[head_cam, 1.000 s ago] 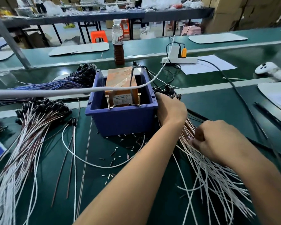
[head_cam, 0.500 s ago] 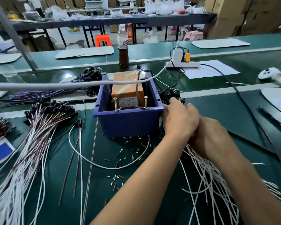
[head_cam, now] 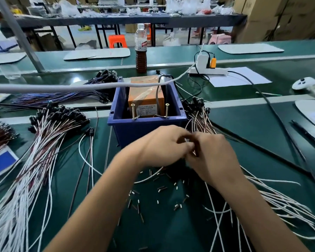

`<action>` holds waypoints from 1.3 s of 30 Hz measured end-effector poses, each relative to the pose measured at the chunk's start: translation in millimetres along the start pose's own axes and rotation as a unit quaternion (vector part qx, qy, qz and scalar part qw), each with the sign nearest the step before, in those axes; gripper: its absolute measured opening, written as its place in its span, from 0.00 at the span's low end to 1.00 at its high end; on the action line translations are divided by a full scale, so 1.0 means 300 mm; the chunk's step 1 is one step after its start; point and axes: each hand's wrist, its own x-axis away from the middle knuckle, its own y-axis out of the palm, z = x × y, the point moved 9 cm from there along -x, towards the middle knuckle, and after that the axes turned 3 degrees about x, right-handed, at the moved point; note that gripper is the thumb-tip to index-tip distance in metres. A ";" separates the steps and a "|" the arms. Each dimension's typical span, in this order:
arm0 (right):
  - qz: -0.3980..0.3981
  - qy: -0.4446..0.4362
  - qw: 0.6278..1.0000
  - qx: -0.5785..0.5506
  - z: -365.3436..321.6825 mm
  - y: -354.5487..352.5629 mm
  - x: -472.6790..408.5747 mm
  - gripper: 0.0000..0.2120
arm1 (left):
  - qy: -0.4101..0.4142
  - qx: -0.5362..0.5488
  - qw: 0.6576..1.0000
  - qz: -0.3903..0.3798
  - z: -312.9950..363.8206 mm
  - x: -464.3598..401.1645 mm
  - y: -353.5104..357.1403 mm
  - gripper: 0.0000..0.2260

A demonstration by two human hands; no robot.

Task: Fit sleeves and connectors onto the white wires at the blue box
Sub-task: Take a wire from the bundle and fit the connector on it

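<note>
**Hands brought together in front of the blue box**

Both hands are now drawn in from the wire pile at the right and are met just in front of the blue box (head_cam: 145, 124), where half a second ago they were pressed down beside its right wall. The box is stood at the middle of the green bench (head_cam: 262, 135), presumably so that work is done within reach of both wire piles. An orange carton (head_cam: 144, 99) is held inside it, and two brass screws (head_cam: 133, 111) are stood upright behind its near wall; what they are for cannot be told.

White wires (head_cam: 262, 199) are fanned out to the right of the box, their black-capped ends laid against its right wall; a second bundle (head_cam: 35, 160) is spread at the left.

The left hand (head_cam: 164, 144) and the right hand (head_cam: 213, 157) are curled fingertip to fingertip, apparently pinching a single wire end between them. The blur hides what exactly is gripped, so a sleeve cannot be confirmed.

Short cut sleeves (head_cam: 160, 188) are scattered on the bench beneath the wrists, kept close for picking.
</note>
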 end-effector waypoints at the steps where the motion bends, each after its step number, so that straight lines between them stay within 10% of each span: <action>1: -0.016 -0.021 1.000 -0.005 -0.037 0.010 -0.002 0.09 | 0.001 0.017 1.000 -0.015 -0.027 0.029 -0.016 0.08; 11: -0.158 -0.175 0.972 -0.013 -0.495 0.177 -0.009 0.05 | -0.216 0.111 0.955 0.169 -0.426 0.294 -0.233 0.12; 14: -0.176 -0.179 0.967 -0.038 -0.610 0.237 -0.027 0.04 | -0.308 -0.077 0.887 0.335 -0.541 0.366 -0.378 0.06; 17: -0.163 -0.180 0.969 -0.042 -0.693 0.275 -0.028 0.11 | -0.376 -0.165 0.859 0.305 -0.615 0.360 -0.389 0.14; 24: -0.190 -0.120 0.970 -0.095 -0.712 0.340 -0.032 0.14 | -0.367 -0.104 0.876 0.297 -0.674 0.336 -0.424 0.14; 29: -0.154 -0.071 0.967 -0.191 -0.680 0.323 -0.051 0.12 | -0.274 0.162 0.843 0.434 -0.646 0.376 -0.452 0.14; 39: -0.193 -0.094 0.886 -0.411 -0.602 0.138 -0.087 0.13 | 0.106 0.778 0.503 0.361 -0.463 0.351 -0.499 0.18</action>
